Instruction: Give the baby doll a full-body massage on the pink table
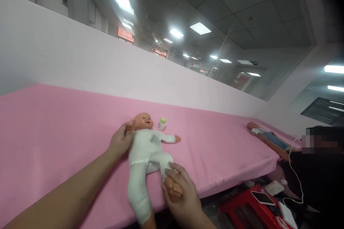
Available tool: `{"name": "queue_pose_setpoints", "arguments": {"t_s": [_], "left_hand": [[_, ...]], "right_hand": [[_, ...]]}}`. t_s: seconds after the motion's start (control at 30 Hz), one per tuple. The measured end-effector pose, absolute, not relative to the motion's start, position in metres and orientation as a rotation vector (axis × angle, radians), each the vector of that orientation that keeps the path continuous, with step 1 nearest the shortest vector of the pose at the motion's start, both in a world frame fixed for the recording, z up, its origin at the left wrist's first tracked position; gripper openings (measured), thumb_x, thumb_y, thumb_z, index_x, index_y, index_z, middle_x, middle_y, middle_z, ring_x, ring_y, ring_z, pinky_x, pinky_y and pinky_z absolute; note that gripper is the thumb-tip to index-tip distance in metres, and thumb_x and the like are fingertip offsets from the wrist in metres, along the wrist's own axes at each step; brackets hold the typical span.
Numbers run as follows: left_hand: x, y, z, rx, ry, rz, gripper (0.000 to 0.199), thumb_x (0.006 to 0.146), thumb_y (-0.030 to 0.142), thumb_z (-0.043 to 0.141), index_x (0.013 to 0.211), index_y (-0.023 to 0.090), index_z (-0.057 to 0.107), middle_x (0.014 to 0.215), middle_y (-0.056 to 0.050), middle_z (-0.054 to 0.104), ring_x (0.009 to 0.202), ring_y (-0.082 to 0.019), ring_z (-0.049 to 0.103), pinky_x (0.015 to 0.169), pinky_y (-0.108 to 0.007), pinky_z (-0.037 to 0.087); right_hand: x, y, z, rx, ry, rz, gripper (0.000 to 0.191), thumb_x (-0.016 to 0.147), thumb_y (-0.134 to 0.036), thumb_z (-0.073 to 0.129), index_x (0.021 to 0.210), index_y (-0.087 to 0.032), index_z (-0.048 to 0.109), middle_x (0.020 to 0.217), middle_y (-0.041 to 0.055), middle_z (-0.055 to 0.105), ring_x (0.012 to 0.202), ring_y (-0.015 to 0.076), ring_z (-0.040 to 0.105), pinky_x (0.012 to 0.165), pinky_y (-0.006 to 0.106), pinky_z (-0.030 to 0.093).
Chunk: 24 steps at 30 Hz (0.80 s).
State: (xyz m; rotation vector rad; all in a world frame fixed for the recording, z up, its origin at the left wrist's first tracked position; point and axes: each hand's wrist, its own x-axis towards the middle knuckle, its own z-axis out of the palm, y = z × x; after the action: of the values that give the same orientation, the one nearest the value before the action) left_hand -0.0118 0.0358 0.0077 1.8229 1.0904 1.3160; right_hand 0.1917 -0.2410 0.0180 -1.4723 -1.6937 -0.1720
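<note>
A baby doll (145, 145) in white long-sleeved clothes lies on its back on the pink-covered table (88, 114), its head toward the wall. My left hand (122, 141) is closed around the doll's arm on the left side of the picture, close to its head. Wrapped round the doll's foot and lower leg on the right side is my right hand (182, 193), with the toes showing between thumb and fingers. The doll's other arm rests stretched out on the cloth. A small white bottle with a green cap (162, 124) stands beside the doll's head.
At the far right a person in dark clothing (317, 171) reaches toward a second doll (268, 137) on the same table. Below the table edge stands a red stool (233, 204) holding a phone (262, 198) and a white cable. A white wall (107, 75) runs behind the table.
</note>
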Motion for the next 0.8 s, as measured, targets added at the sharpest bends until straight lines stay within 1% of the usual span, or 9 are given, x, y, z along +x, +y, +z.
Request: {"name": "queue_pose_setpoints", "arguments": {"t_s": [0.07, 0.17, 0.2, 0.27, 0.33, 0.43, 0.57, 0.7, 0.8], "left_hand": [[-0.010, 0.031, 0.008, 2.133, 0.996, 1.185, 0.053, 0.094, 0.036, 0.052, 0.146, 0.027, 0.058, 0.144, -0.008, 0.064, 0.133, -0.030, 0.057, 0.115, -0.045, 0.043], [-0.007, 0.031, 0.002, 2.407, 0.981, 1.076, 0.058, 0.092, 0.031, 0.053, 0.150, 0.029, 0.059, 0.152, -0.007, 0.059, 0.142, -0.032, 0.049, 0.121, -0.050, 0.035], [-0.006, 0.032, 0.000, 2.449, 0.994, 1.060, 0.058, 0.092, 0.029, 0.053, 0.149, 0.030, 0.060, 0.153, -0.006, 0.058, 0.143, -0.033, 0.048, 0.121, -0.051, 0.034], [-0.006, 0.032, -0.003, 2.485, 1.020, 1.052, 0.056, 0.090, 0.027, 0.055, 0.146, 0.031, 0.063, 0.149, -0.006, 0.061, 0.139, -0.033, 0.050, 0.119, -0.051, 0.036], [-0.006, 0.031, -0.004, 2.494, 1.020, 1.056, 0.056, 0.089, 0.024, 0.055, 0.143, 0.033, 0.065, 0.140, -0.007, 0.066, 0.133, -0.032, 0.055, 0.115, -0.049, 0.041], [-0.008, 0.027, -0.004, 2.473, 1.010, 1.066, 0.059, 0.087, 0.021, 0.055, 0.144, 0.033, 0.065, 0.134, -0.007, 0.068, 0.128, -0.032, 0.057, 0.110, -0.047, 0.045], [-0.011, 0.024, 0.000, 2.380, 1.028, 1.077, 0.057, 0.089, 0.026, 0.056, 0.145, 0.034, 0.064, 0.137, -0.006, 0.067, 0.129, -0.030, 0.057, 0.109, -0.044, 0.046], [-0.012, 0.026, 0.005, 2.294, 1.059, 1.080, 0.055, 0.093, 0.036, 0.055, 0.148, 0.035, 0.060, 0.132, -0.006, 0.069, 0.125, -0.029, 0.060, 0.107, -0.042, 0.048], [-0.012, 0.030, 0.006, 2.224, 1.128, 1.069, 0.056, 0.095, 0.046, 0.054, 0.148, 0.030, 0.059, 0.136, -0.007, 0.067, 0.127, -0.030, 0.060, 0.106, -0.042, 0.048]], "right_hand": [[0.192, -0.226, 0.025, -1.423, -1.677, -0.148, 0.037, 0.088, -0.024, 0.071, 0.125, -0.027, 0.071, 0.137, 0.0121, 0.064, 0.122, 0.0279, 0.069, 0.104, 0.041, 0.061], [0.192, -0.199, 0.027, -1.378, -1.682, -0.128, 0.039, 0.086, -0.022, 0.071, 0.125, -0.026, 0.071, 0.140, 0.0123, 0.063, 0.123, 0.0273, 0.068, 0.102, 0.039, 0.061], [0.192, -0.189, 0.025, -1.372, -1.691, -0.123, 0.040, 0.085, -0.022, 0.071, 0.125, -0.026, 0.072, 0.140, 0.0121, 0.063, 0.123, 0.0272, 0.068, 0.102, 0.039, 0.061], [0.191, -0.168, 0.019, -1.370, -1.720, -0.108, 0.042, 0.082, -0.020, 0.071, 0.124, -0.026, 0.073, 0.140, 0.0111, 0.064, 0.124, 0.0274, 0.068, 0.104, 0.039, 0.060], [0.190, -0.148, 0.010, -1.364, -1.738, -0.088, 0.046, 0.080, -0.018, 0.072, 0.124, -0.026, 0.073, 0.140, 0.0102, 0.065, 0.126, 0.0278, 0.067, 0.106, 0.040, 0.059], [0.187, -0.126, 0.000, -1.337, -1.720, -0.047, 0.045, 0.079, -0.017, 0.071, 0.123, -0.025, 0.073, 0.138, 0.0108, 0.066, 0.126, 0.0282, 0.067, 0.108, 0.041, 0.057], [0.184, -0.123, -0.004, -1.301, -1.683, 0.022, 0.042, 0.081, -0.017, 0.070, 0.122, -0.023, 0.072, 0.138, 0.0124, 0.063, 0.129, 0.0280, 0.064, 0.111, 0.042, 0.055], [0.189, -0.144, 0.002, -1.323, -1.653, 0.059, 0.040, 0.082, -0.019, 0.072, 0.121, -0.024, 0.072, 0.138, 0.0125, 0.064, 0.132, 0.0288, 0.062, 0.110, 0.043, 0.055], [0.199, -0.165, 0.005, -1.338, -1.643, 0.033, 0.039, 0.083, -0.021, 0.072, 0.122, -0.024, 0.071, 0.137, 0.0128, 0.064, 0.128, 0.0282, 0.065, 0.108, 0.043, 0.057]]}}
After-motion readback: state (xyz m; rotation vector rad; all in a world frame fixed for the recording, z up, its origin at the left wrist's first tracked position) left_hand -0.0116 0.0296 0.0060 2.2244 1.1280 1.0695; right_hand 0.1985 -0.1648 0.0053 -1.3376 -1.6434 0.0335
